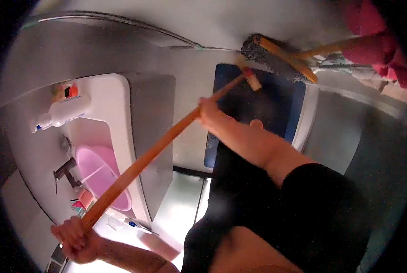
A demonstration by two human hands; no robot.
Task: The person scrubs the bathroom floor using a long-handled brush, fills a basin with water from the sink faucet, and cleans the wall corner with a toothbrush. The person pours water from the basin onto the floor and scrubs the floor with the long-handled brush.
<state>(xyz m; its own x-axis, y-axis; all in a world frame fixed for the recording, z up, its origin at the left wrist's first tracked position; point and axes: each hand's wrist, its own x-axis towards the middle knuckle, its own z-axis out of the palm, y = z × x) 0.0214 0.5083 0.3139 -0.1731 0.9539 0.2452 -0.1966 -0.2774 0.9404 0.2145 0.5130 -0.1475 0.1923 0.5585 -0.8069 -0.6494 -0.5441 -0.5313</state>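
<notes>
A long wooden pole (144, 161) runs diagonally across the view. My left hand (78, 241) is wrapped round its near end at the lower left. Farther along, my right hand (208, 112) grips the pole with the arm stretched out. At the pole's far end sits a small red and cream block (252, 79), blurred, over a dark blue mat (276, 102); I cannot make out what kind of head it is. Just beyond it, a push broom (285, 59) with grey bristles and a wooden back lies tilted, apart from my hands.
To the left is a white sink (121, 98) holding a pink basin (99, 175), with a dark faucet (66, 172) beside it. A white bottle (69, 110) rests on the rim. Pink cloth (371, 36) hangs at the upper right. A grey panel (153, 132) fronts the sink.
</notes>
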